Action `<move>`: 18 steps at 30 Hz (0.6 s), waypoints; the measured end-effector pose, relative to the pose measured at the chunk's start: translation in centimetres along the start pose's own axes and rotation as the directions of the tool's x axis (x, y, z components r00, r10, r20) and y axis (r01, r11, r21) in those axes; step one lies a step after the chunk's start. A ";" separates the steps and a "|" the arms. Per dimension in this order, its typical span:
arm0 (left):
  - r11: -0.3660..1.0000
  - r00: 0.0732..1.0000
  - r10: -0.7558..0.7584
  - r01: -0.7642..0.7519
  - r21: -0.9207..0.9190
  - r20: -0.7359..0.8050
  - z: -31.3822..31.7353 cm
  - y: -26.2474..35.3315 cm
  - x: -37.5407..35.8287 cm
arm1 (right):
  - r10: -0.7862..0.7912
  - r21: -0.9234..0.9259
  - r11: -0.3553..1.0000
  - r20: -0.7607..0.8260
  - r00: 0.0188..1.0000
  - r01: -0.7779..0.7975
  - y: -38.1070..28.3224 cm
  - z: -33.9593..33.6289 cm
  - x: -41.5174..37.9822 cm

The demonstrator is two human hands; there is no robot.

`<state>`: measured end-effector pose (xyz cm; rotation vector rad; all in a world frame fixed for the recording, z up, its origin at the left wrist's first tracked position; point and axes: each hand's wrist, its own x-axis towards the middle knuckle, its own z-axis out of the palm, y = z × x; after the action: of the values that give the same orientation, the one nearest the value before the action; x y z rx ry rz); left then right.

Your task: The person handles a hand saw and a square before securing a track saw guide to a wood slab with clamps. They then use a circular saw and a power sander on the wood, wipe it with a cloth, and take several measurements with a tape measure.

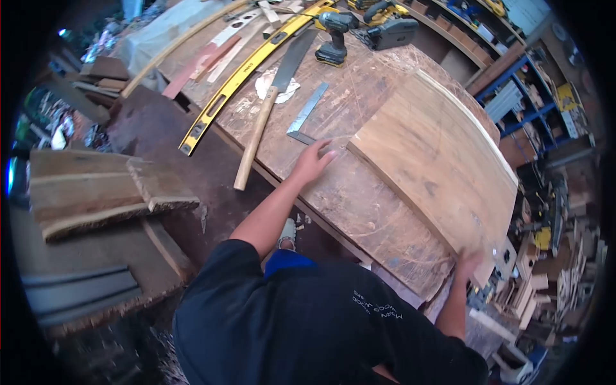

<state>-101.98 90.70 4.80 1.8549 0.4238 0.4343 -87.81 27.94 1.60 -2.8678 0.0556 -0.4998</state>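
A broad wooden board (430,170) lies on the workbench, with a pale edge along its far side. My left hand (314,162) is open over the bench, fingers apart, between the board's left corner and a try square (308,114). At the board's near right corner is my right hand (470,262), blurred, its fingers overlapping the edge; I cannot tell how they are closed. Left of the square lies a handsaw (285,74) with a long wooden handle that sticks out past the bench edge.
A yellow spirit level (234,80) juts over the left edge of the workbench (359,199). A cordless drill (333,38) stands at the back beside a black power tool (391,33). Live-edge slabs (90,189) rest at the left. Wood offcuts (532,279) are piled at the right.
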 end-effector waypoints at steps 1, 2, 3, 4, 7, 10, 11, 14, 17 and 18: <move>0.999 0.999 0.005 -0.003 -0.032 0.050 0.5 -0.5 1.9 | -0.052 0.115 0.993 0.090 0.995 0.041 -7.4 -1.8 -1.2; 0.998 0.996 0.011 -0.005 -0.067 0.091 1.2 -0.9 3.7 | -0.082 0.177 0.982 0.112 0.990 0.061 -12.2 -1.2 -1.6; 0.996 0.994 0.011 -0.001 -0.091 0.112 2.1 -1.2 5.4 | -0.177 0.193 0.970 0.133 0.975 0.150 -16.8 -1.1 -1.7; 0.999 0.987 -0.011 0.018 -0.042 0.159 3.0 -1.4 6.8 | -0.247 0.230 0.952 0.178 0.952 0.204 -20.3 -0.5 -1.7; 0.999 0.948 -0.049 0.041 0.033 0.314 4.0 -0.4 8.4 | -0.260 0.220 0.956 0.327 0.909 0.194 -29.6 -1.1 -2.5; 0.994 0.897 -0.054 0.006 0.110 0.439 3.7 0.7 9.0 | -0.212 0.072 0.977 0.337 0.917 0.199 -31.2 0.3 -2.9; 0.993 0.890 -0.048 -0.008 0.120 0.453 3.5 0.6 8.8 | -0.204 0.053 0.979 0.346 0.916 0.198 -31.0 0.3 -3.3; 0.995 0.894 -0.041 -0.003 0.098 0.447 2.4 0.2 8.1 | -0.246 0.004 0.965 0.355 0.902 0.262 -31.3 0.3 -3.3; 0.994 0.906 -0.025 -0.021 0.104 0.422 2.1 -0.3 7.1 | -0.216 -0.019 0.970 0.393 0.894 0.243 -31.4 0.6 -3.2; 0.989 0.912 -0.015 -0.046 0.139 0.410 1.8 -0.1 6.6 | -0.189 -0.051 0.972 0.401 0.896 0.227 -31.7 0.8 -3.1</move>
<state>-95.33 92.51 4.71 2.0294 0.1554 0.0151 -90.52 59.20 7.18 -3.0259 -0.3076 0.0594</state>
